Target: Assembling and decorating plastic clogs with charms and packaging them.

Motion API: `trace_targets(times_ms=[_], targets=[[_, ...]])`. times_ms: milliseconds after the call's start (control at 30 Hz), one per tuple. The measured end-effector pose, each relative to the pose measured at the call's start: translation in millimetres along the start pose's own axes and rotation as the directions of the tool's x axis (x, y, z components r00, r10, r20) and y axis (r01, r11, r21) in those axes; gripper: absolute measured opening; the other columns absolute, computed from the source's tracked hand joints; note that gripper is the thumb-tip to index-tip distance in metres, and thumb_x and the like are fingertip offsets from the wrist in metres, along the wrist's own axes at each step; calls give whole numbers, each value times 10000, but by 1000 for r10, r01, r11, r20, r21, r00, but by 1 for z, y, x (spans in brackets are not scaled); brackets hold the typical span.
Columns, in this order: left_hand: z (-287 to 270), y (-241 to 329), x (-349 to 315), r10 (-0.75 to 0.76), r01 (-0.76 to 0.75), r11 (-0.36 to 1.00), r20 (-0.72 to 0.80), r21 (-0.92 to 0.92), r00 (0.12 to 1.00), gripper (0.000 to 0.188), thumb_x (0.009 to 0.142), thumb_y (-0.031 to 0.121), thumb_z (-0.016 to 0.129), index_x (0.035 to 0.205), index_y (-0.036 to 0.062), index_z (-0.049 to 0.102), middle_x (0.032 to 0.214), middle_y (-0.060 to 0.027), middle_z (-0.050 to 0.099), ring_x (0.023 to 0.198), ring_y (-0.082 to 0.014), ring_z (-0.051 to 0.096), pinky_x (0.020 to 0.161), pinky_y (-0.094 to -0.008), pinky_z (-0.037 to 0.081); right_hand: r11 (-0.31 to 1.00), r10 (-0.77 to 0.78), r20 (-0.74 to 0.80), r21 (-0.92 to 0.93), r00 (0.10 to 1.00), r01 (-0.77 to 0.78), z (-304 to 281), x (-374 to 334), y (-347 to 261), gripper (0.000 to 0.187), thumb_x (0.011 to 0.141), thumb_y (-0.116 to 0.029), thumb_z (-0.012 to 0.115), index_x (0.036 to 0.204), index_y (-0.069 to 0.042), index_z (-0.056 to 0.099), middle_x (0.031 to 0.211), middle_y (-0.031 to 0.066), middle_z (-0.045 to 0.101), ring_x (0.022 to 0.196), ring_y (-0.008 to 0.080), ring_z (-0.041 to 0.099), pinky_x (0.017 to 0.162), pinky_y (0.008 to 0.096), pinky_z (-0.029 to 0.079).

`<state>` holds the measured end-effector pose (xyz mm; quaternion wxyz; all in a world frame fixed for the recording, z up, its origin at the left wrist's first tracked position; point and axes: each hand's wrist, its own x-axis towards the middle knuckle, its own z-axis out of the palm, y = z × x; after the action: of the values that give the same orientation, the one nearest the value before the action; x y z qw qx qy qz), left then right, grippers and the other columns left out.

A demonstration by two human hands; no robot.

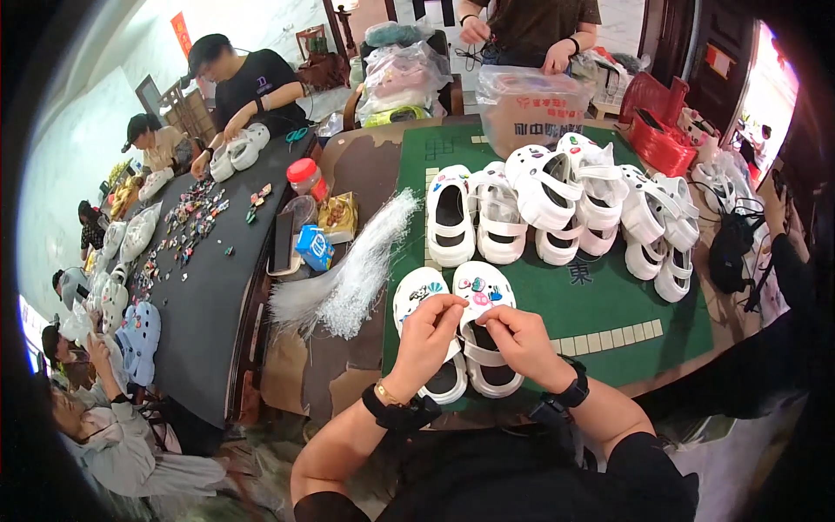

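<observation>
A pair of white clogs with colourful shoe charms stands before me, toes pointing away: a left clog [405, 300] and a right clog [504, 306]. My left hand [426, 337] is over the inner side of the pair, thumb and forefinger pinched together. Opposite it, my right hand [525, 344] pinches above the right clog's opening, fingertips a short gap from the left's. Whatever thin thing lies between the fingers is too small to make out. Left of the clogs lies a bundle of thin, clear-white plastic strands [352, 287].
Several finished-looking white clogs [450, 217] stand stacked on the green mat [600, 309] beyond. A clear plastic bag [531, 113], a red-lidded jar [306, 178] and a blue box [313, 248] sit nearby. People work at a dark table [209, 296] to the left, scattered with charms.
</observation>
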<state>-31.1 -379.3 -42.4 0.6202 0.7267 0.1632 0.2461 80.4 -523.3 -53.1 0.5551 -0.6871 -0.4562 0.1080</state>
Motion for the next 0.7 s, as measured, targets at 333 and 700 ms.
trace_targets(times_ms=[333,700], targets=[[7,2,-4,75,-75,963,10,258,997,108,900,91,671,963,4,683,819,-31,652,725,-61,571,643,-232,469,967,215,46,131,975,-220,-1,1,-2,145,938,-125,577,993,3,617,793,119,656,695,141,616,636,273,480],[9,4,-8,152,-142,959,-21,243,988,114,885,92,667,925,-13,683,790,-75,647,637,-126,556,582,-265,439,864,276,26,430,961,-260,1,2,3,119,959,-126,555,930,-14,585,753,-28,550,673,49,478,602,217,406]])
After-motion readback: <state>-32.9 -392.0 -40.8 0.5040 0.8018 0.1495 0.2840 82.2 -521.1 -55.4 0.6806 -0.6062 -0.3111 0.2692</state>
